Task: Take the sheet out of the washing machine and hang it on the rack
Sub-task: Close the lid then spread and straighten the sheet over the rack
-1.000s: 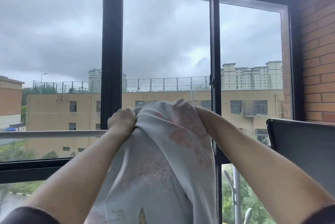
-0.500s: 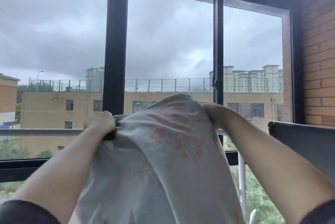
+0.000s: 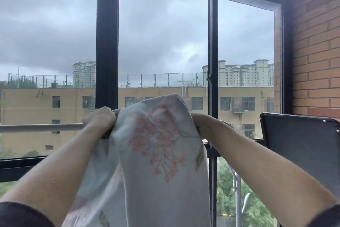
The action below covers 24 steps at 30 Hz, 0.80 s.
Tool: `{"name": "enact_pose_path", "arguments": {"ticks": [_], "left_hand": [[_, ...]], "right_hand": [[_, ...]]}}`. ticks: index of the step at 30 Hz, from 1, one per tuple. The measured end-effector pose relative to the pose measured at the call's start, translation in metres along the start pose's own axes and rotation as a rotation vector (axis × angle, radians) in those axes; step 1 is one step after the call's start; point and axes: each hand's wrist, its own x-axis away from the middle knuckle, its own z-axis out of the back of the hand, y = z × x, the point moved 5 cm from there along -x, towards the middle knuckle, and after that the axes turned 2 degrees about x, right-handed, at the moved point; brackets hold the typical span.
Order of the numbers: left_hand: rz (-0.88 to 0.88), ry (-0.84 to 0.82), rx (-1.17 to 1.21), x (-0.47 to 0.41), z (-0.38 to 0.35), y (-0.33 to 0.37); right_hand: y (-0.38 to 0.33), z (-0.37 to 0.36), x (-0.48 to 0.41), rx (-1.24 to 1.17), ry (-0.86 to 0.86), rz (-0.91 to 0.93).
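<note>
Head view: a pale sheet (image 3: 156, 153) with pink flowers hangs bunched at lower centre, hiding part of the white rack rail (image 3: 40, 127). At its left edge the left hand (image 3: 100, 119) grips it, fingers clenched. The right hand (image 3: 199, 124) goes behind the cloth, so I cannot tell its fingers. A dark panel (image 3: 298, 145) sits lower right, below a brick wall (image 3: 316, 52).

A brick wall (image 3: 316, 52) adjoins the window frame (image 3: 107, 42).

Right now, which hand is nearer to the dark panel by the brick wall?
Right. The right hand sits at the right edge of the sheet, just left of the dark panel; the left hand grips the sheet's left edge, farther away.
</note>
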Motion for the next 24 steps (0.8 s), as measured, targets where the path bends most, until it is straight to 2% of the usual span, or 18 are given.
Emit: {"name": "enact_pose_path", "arguments": {"ticks": [6, 9, 11, 13, 16, 18, 19, 21, 22, 24], "left_hand": [[0.087, 0.040, 0.050, -0.012, 0.023, -0.050], [0.102, 0.035, 0.026, -0.013, 0.028, -0.061], [0.122, 0.032, -0.003, -0.010, 0.030, -0.060], [0.150, 0.024, -0.039, -0.007, 0.033, -0.059], [0.193, 0.018, -0.059, -0.001, 0.035, -0.059], [0.185, 0.045, -0.091, 0.005, 0.037, -0.053], [0.135, 0.100, -0.104, 0.008, 0.038, -0.045], [-0.088, 0.228, -0.013, 0.015, 0.035, -0.017], [-0.231, 0.226, 0.112, 0.022, 0.030, 0.002], [-0.452, 0.061, 0.290, 0.041, 0.014, 0.038]], "right_hand": [[-0.034, 0.059, -0.006, 0.329, 0.517, -0.043], [-0.065, 0.069, -0.008, 0.527, 0.783, 0.080], [-0.075, 0.062, -0.009, 0.608, 0.876, 0.180], [-0.071, 0.053, -0.015, 0.565, 0.725, 0.224], [-0.046, 0.036, -0.018, 0.554, 0.290, 0.059], [-0.036, 0.032, -0.016, 0.615, 0.174, -0.006], [-0.033, 0.033, -0.017, 0.632, 0.147, -0.010], [-0.032, 0.031, -0.017, 0.647, 0.105, -0.003], [-0.032, 0.028, -0.014, 0.664, 0.103, 0.000], [-0.033, 0.026, -0.011, 0.697, 0.182, 0.011]]}}
